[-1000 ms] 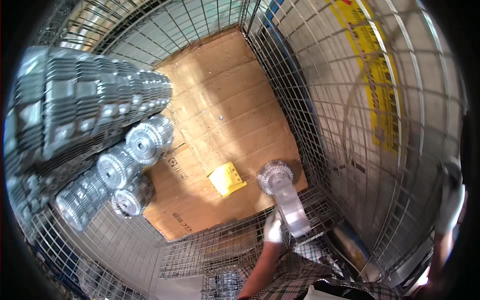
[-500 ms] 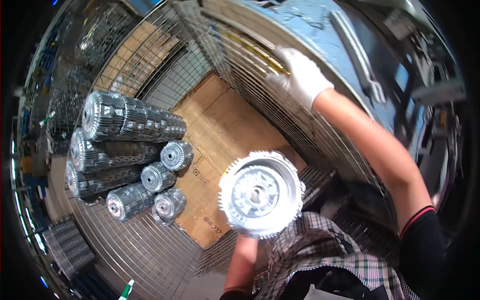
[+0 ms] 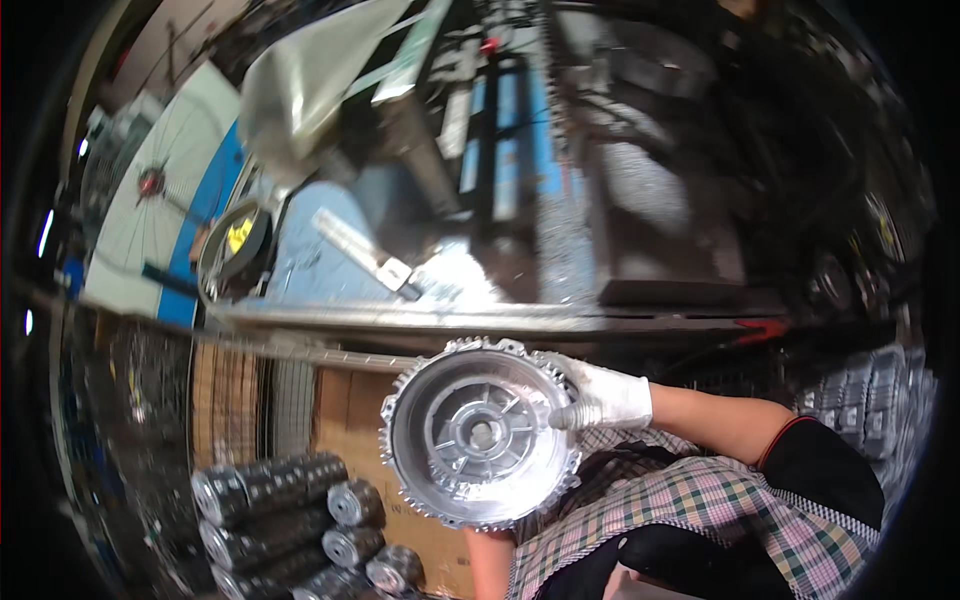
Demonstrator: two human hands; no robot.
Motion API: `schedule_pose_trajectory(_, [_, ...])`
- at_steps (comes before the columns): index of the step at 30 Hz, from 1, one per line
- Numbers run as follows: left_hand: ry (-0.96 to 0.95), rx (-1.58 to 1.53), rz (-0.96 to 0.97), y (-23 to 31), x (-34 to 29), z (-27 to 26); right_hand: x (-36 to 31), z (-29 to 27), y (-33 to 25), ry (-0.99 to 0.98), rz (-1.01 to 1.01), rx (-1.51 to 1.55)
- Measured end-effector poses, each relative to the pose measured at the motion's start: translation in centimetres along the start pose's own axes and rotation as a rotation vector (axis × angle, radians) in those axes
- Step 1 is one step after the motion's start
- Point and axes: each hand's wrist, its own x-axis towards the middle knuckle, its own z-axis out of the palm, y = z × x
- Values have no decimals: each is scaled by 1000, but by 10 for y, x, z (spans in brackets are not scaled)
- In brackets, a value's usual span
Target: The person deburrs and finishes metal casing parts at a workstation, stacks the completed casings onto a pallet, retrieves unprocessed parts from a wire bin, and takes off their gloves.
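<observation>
A round silver cast-metal housing (image 3: 485, 435) with a toothed, finned rim is in front of me. Its hollow side faces up, showing a ribbed floor and a central hub. My right hand (image 3: 605, 398), in a white glove, grips the housing's right edge with the thumb over the rim. From below comes my left forearm (image 3: 490, 565), reaching under the housing; the hand itself is hidden behind the metal. Left of the housing, several similar finned castings (image 3: 270, 490) lie stacked on their sides in a wire cage, with smaller upright-facing ones (image 3: 353, 545) beside them.
Brown cardboard (image 3: 345, 405) lines the cage. Beyond it runs a workbench edge (image 3: 400, 318) with a light bar-shaped tool (image 3: 360, 250) on a blue surface. A large fan (image 3: 150, 185) stands far left. A dark metal block (image 3: 665, 240) sits at the back right, and more castings (image 3: 865, 400) at the right.
My view has turned from the cage towards the workbench. My right hand has left the cage's side and taken hold of the housing, which my left hand was holding up alone.
</observation>
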Motion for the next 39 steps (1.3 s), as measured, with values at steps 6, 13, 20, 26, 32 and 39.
schedule_pose_trajectory(6, [-300, 107, 18, -79, 59, 140, -83, -91, 9, 376, -84, 516])
schedule_pose_trajectory(13, [-222, 719, 598, -76, -3, 285, -98, -166, 15, 833, -90, 397])
schedule_pose_trajectory(20, [-824, 1897, 1450, -95, -63, 356, -68, -171, 35, 967, -66, 469])
schedule_pose_trajectory(26, [-958, 1958, 1429, -56, -26, 372, -90, -221, -1, 1026, 154, -346])
schedule_pose_trajectory(32, [-1107, 1969, 1444, -40, -28, 380, -14, -314, -54, 1231, -92, -1399])
schedule_pose_trajectory(39, [-1056, 2001, 1439, -64, -33, 375, 56, -361, -92, 827, 419, -1307])
